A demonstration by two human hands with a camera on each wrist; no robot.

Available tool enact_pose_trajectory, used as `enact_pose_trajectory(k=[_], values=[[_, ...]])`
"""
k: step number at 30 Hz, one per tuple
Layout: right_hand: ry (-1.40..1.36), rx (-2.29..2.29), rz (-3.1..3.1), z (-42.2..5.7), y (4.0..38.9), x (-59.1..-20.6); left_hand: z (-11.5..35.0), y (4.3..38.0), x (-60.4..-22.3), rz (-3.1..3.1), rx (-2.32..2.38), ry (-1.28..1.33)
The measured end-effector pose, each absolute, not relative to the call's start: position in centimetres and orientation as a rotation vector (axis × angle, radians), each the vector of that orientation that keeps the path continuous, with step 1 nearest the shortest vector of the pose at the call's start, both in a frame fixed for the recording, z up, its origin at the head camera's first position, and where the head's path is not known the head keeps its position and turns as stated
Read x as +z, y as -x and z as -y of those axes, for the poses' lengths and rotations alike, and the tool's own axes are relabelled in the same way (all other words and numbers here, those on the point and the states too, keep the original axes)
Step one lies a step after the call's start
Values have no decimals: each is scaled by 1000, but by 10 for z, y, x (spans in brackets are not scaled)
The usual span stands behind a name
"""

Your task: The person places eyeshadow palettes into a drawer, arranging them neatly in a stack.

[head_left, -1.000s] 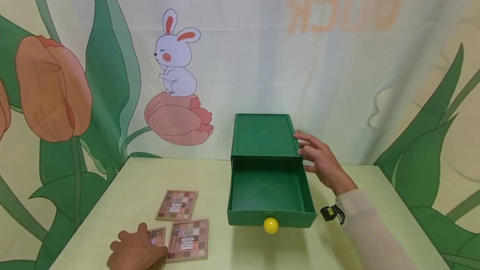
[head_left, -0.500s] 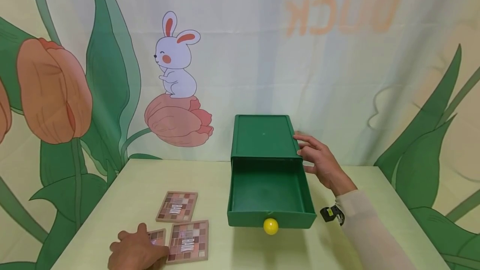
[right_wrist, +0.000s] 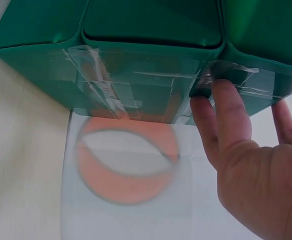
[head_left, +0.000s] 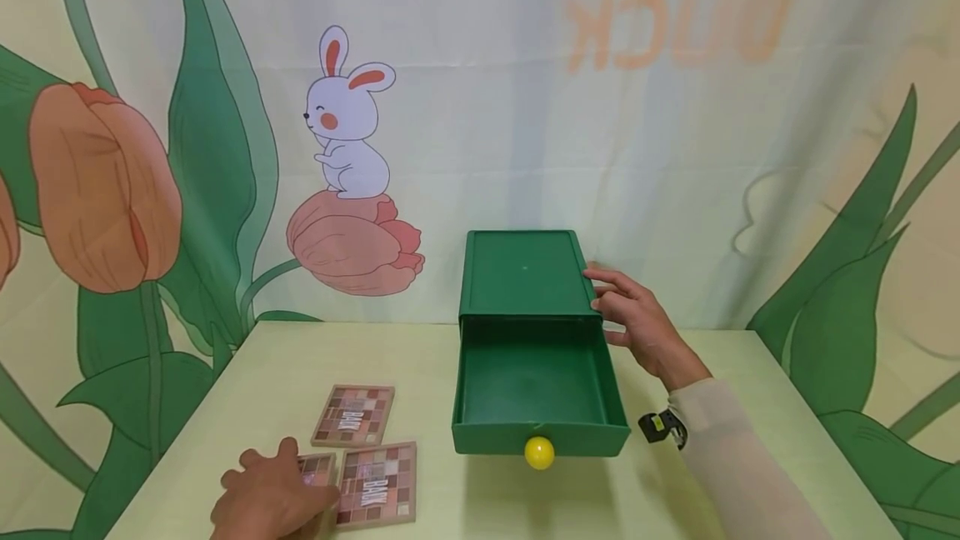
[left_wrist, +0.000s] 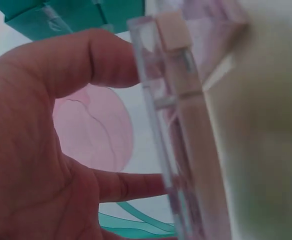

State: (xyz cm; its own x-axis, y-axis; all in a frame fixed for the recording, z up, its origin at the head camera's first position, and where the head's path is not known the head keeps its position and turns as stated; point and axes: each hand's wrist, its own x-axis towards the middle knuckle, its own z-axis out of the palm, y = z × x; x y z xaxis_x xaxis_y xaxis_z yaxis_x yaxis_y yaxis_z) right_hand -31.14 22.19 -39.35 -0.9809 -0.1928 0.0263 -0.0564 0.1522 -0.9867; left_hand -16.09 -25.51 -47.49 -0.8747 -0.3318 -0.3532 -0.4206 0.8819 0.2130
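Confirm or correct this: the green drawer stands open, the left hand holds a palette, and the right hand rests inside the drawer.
The right hand is not inside the drawer: the right wrist view shows it touching the cabinet's outer side. The drawer is open and the left hand holds a palette.

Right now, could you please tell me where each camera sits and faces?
Head: on the head, looking forward and down at the green drawer box and palettes; left hand, right hand and right sleeve show.
Left wrist: on that wrist, looking at the held palette edge-on; left thumb and fingers show.
Right wrist: on that wrist, looking at the box's taped side; the right hand shows.
Shared: head and right wrist both show that hand touching the box.
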Motion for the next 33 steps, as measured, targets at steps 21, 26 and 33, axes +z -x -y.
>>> enact_pose_trajectory(k=[21, 26, 33], values=[[262, -1965, -2309, -221, 307, -390, 228, 145, -394, -3053, 316, 111], [248, -1965, -2311, -221, 307, -389, 219, 142, -375, -3117, 313, 10], [235, -1962, -2310, -220, 308, -391, 200, 138, -351, -3192, 326, -135]])
